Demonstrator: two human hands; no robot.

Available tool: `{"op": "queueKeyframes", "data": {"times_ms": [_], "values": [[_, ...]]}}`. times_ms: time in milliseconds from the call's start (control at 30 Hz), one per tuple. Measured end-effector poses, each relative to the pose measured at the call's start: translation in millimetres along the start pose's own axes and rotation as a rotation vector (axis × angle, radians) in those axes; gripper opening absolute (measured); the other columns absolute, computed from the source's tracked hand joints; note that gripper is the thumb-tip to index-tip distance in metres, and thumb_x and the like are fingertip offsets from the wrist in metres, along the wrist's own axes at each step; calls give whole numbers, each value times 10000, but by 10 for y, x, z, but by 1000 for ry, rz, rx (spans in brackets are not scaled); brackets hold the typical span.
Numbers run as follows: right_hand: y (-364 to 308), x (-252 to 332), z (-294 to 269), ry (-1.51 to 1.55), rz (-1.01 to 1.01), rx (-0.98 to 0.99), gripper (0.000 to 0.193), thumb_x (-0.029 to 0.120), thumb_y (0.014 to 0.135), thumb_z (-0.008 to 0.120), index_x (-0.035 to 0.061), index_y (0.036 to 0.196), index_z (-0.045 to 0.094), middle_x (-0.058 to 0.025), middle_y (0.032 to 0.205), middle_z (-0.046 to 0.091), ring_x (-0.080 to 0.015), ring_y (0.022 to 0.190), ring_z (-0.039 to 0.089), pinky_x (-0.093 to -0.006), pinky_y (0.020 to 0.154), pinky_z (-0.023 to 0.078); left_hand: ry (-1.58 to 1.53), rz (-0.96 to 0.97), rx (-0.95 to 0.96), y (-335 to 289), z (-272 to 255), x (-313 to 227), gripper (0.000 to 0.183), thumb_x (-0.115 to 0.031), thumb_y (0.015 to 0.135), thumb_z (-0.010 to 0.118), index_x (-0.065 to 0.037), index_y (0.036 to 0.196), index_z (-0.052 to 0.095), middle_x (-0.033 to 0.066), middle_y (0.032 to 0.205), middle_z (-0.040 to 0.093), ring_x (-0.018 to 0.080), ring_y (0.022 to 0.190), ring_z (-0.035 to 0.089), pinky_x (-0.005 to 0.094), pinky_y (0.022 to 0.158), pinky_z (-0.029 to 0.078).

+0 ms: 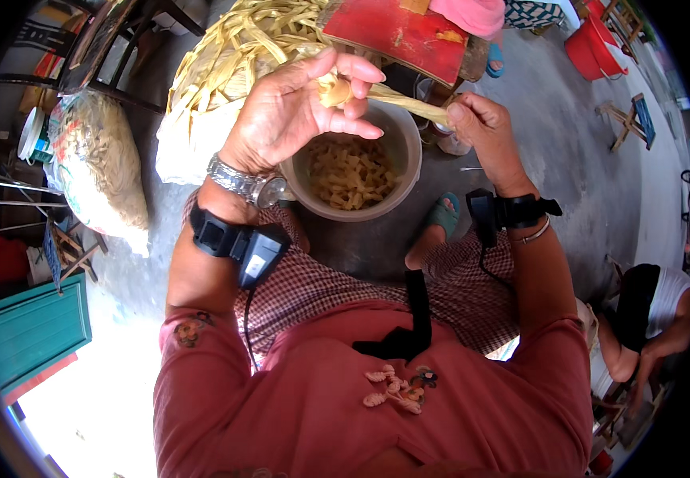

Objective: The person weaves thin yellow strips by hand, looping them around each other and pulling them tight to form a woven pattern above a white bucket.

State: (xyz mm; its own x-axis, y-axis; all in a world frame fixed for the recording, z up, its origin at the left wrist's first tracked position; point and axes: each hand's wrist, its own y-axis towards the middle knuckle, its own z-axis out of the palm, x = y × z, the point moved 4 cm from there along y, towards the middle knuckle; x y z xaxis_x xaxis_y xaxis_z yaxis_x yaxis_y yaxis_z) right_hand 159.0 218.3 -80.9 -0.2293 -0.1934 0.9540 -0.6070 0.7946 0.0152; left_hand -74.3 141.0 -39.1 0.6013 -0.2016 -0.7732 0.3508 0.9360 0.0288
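Note:
A long, flat, pale yellow strip (408,103) stretches between my two hands. Around the fingers of my left hand (281,119) it forms a bunched loop (334,91); the fingers are partly spread, with the palm turned up. My right hand (488,131) pinches the strip's other end between thumb and fingers. Below them stands a pale bucket (345,215), partly filled with short, folded or knotted yellowish pieces (353,175). Beyond my left hand lies a large heap of similar long strips (249,40) on whitish plastic.
A worn red tabletop (392,36) bearing a pink cloth (472,16) stands ahead. A stuffed bag (102,167) and a dark wooden chair (110,48) are at left. To the right are a red bucket (592,52), a small stool (635,123) and another person (667,307).

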Motion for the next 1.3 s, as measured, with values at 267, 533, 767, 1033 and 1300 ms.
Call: {"op": "queueKeyframes", "data": {"times_ms": [267, 533, 767, 1033, 1300], "values": [[75, 400, 490, 219, 114, 313, 273, 238, 951, 527, -3, 1064, 588, -16, 804, 571, -65, 720, 585, -209, 529, 522, 373, 124, -246, 1, 98, -37, 552, -427, 988, 372, 67, 1154, 555, 127, 961, 587, 133, 720, 574, 348, 716, 553], [163, 344, 494, 142, 90, 193, 294, 231, 922, 579, -7, 1093, 567, -21, 843, 576, -72, 728, 589, -216, 510, 524, 570, -56, -445, 17, 14, 44, 342, -261, 913, 614, 32, 1085, 575, 40, 706, 590, 62, 483, 506, 206, 463, 474], [229, 522, 567, 193, 133, 238, 282, 258, 926, 573, 17, 1071, 566, -17, 841, 575, -67, 702, 557, -211, 508, 476, 537, 0, -463, 123, 40, 37, 255, -190, 896, 628, 5, 1053, 582, -11, 685, 536, 34, 465, 419, 182, 431, 394], [224, 783, 258, -19, -148, 134, 316, 251, 949, 486, 11, 759, 567, -25, 669, 544, -98, 638, 502, -254, 624, 414, 268, 139, -373, 129, -1, -341, 83, -98, 877, 628, -37, 932, 642, -45, 646, 518, 28, 487, 394, 191, 449, 392], [589, 888, -248, -263, -309, -261, 314, 258, 937, 509, 18, 741, 560, -66, 555, 436, -133, 487, 407, -310, 487, 338, 667, 270, -368, 897, 109, -677, 137, -115, 908, 582, 0, 850, 627, -16, 613, 505, 45, 486, 436, 191, 438, 379]]}}
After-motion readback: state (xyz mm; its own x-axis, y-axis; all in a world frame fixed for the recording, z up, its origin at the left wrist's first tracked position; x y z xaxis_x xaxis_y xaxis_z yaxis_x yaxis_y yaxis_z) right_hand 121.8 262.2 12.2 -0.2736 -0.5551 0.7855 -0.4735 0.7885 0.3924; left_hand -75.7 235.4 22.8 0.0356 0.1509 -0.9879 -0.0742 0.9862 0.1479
